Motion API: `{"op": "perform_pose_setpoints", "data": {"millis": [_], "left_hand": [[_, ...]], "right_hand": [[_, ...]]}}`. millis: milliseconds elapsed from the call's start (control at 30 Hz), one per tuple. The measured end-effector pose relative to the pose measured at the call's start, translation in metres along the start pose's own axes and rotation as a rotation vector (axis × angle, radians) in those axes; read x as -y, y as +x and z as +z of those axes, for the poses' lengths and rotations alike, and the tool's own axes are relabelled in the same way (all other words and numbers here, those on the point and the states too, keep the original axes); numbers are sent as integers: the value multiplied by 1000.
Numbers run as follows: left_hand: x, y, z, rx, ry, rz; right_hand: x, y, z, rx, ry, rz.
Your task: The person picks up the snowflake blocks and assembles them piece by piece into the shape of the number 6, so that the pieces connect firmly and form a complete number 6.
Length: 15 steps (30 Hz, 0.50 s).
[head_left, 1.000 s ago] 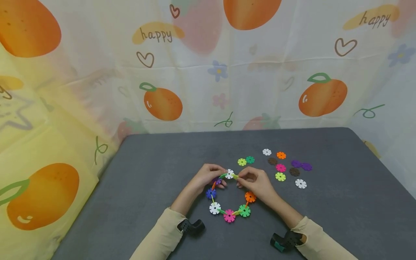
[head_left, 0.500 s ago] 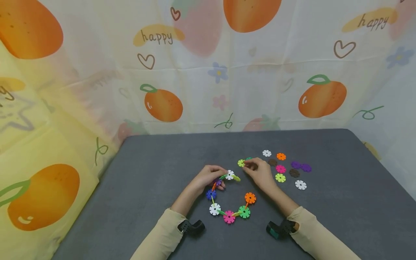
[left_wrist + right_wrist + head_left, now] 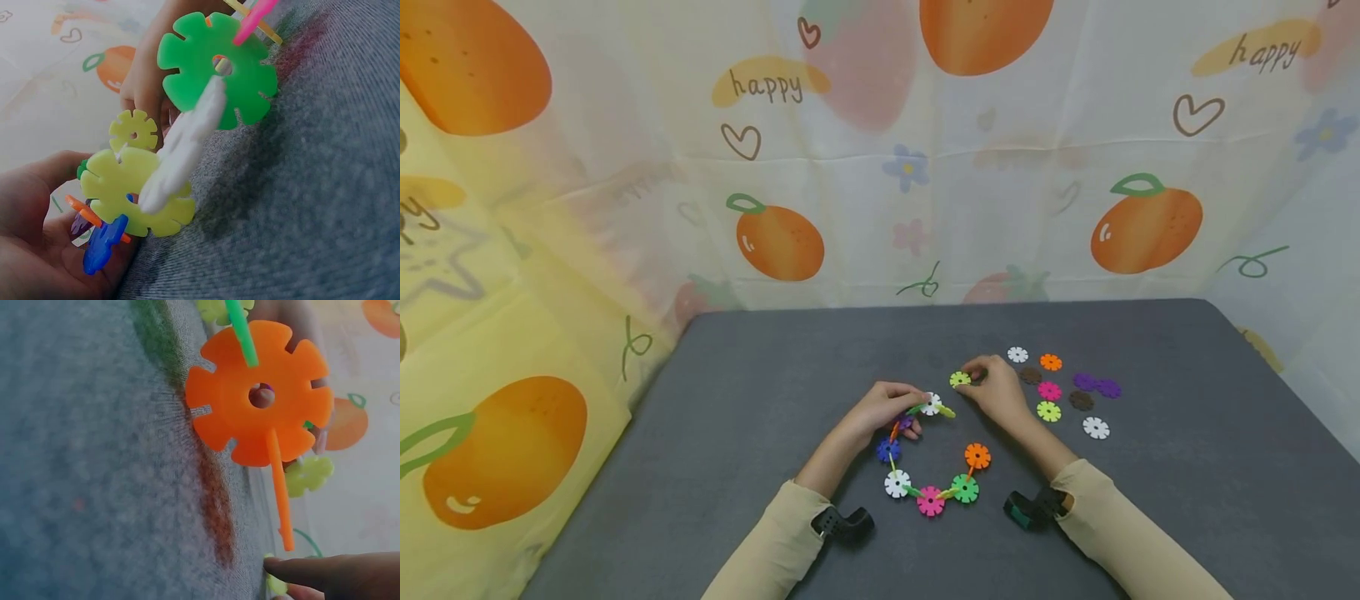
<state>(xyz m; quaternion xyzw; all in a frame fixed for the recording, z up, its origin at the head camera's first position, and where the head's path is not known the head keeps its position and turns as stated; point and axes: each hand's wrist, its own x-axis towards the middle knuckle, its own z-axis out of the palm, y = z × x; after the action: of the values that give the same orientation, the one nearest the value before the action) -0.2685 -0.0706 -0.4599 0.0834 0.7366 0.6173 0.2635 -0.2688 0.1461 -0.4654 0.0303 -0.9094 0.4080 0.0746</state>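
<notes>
Several notched plastic snowflake discs are joined into a curved, unclosed chain on the table, with a pink disc [image 3: 931,502] at its near side. The left hand [image 3: 887,407] pinches the chain's far end by the white disc [image 3: 932,404], a yellow-green disc [image 3: 947,411] sticking out beyond it. The chain's other end is an orange disc [image 3: 977,456]. Further back, the right hand [image 3: 1000,390] pinches a loose yellow-green snowflake disc [image 3: 960,379], fingertips on its right edge; in the right wrist view those fingers [image 3: 306,569] partly cover the disc [image 3: 275,586].
Several loose discs lie right of the right hand, among them a white one [image 3: 1096,428], a pink one [image 3: 1049,391] and two overlapping purple ones [image 3: 1097,385]. The grey table [image 3: 775,358] meets a fruit-printed cloth [image 3: 850,192] behind.
The right hand has let go of the chain's far end and moved back to the loose yellow-green disc, hiding the green one beside it. The left hand has stayed on the chain.
</notes>
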Motion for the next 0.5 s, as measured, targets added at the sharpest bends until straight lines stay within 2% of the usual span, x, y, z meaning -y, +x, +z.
{"op": "perform_pose_setpoints", "data": {"millis": [267,400,500], "left_hand": [[1,1,1,12,5,8],[-1,0,1,17,11,-3],[-1,1,1,23,-4,-3]], "right_hand": [[-5,-11,-10,-6,219,12],[-6,-19,-16,44,323,28],[-5,-25,-19,93,410,76]]}}
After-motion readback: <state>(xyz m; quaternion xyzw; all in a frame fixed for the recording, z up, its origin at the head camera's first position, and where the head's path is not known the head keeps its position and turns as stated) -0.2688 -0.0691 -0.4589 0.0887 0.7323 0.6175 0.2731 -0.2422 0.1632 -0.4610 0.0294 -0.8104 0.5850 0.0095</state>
